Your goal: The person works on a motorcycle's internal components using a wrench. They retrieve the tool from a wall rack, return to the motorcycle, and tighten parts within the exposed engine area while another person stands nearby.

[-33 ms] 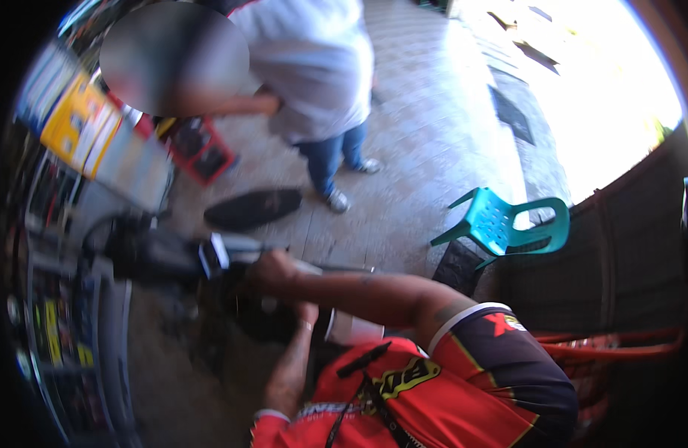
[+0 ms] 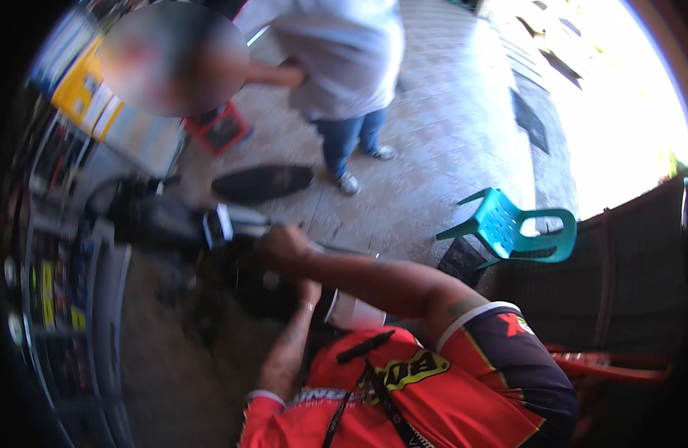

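Observation:
A dark motorcycle [image 2: 165, 220] lies across the middle left of my view, with a pale rectangular piece [image 2: 218, 225] on it. My right hand [image 2: 280, 246] is closed over its upper part, gripping something I cannot make out. Below it, my left hand [image 2: 308, 291] reaches into the machine with curled fingers, partly hidden, on something unclear. A pale cylindrical part [image 2: 351, 313] sits just right of that hand. Beyond the motorcycle a long dark pad, like a seat [image 2: 262, 181], lies on the tiled floor.
A person in a white shirt [image 2: 329, 60] stands beyond the motorcycle near a red case [image 2: 217, 131]. Shelving with goods [image 2: 56, 299] lines the left. A teal plastic chair [image 2: 501, 228] stands at right, near a dark wall [image 2: 613, 276] and the bright doorway.
The view has shifted slightly. My hands appear a little higher in the picture, still at the motorcycle, and the person in white appears farther up and right.

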Motion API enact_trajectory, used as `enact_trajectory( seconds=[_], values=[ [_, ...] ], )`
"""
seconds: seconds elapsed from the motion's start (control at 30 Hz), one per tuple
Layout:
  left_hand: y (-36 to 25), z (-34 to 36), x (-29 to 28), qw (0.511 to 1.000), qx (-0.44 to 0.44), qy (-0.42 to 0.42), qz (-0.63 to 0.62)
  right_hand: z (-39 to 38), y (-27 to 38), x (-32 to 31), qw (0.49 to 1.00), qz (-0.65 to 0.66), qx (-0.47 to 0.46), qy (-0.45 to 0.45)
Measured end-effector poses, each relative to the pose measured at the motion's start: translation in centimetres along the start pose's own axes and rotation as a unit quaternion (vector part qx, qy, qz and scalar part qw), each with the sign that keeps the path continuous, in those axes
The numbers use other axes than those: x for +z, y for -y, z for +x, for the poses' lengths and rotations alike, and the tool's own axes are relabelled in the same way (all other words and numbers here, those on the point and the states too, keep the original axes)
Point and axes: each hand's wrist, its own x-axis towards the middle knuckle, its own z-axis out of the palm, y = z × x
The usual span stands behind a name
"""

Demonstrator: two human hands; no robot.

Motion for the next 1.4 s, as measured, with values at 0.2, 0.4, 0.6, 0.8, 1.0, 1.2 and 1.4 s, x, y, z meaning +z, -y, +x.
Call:
enact_trajectory(
  seconds=[0.2,0.4,0.6,0.8,1.0,1.2,1.4],
  values=[
    [-3.2,-3.4,1.9,0.831,0.122,-0.102,0.533,-0.2,1.2,-1.1,0.997,-0.067,0.012,0.021],
    [-6.7,-3.3,3.6,0.832,0.089,-0.108,0.537,0.5,1.4,-1.5,0.997,-0.073,0.004,0.000],
    [-6.1,-3.8,3.3,0.838,0.073,-0.101,0.531,0.5,-1.1,-1.9,0.994,-0.080,-0.068,0.019],
    [-6.3,-4.3,2.5,0.879,0.048,-0.060,0.471,-0.8,0.5,-2.7,0.999,-0.031,-0.007,0.036],
    [-9.5,-6.5,1.7,0.917,0.051,-0.049,0.392,-4.7,4.2,-6.4,0.998,-0.030,-0.023,-0.042],
    [-13.9,-9.5,0.6,0.970,0.119,-0.062,0.201,-11.6,6.8,-6.5,0.945,0.133,0.252,-0.163],
    [-17.0,-14.5,-1.6,0.997,0.049,-0.054,-0.028,-18.1,8.1,3.7,0.696,0.531,0.432,-0.217]
  ],
)
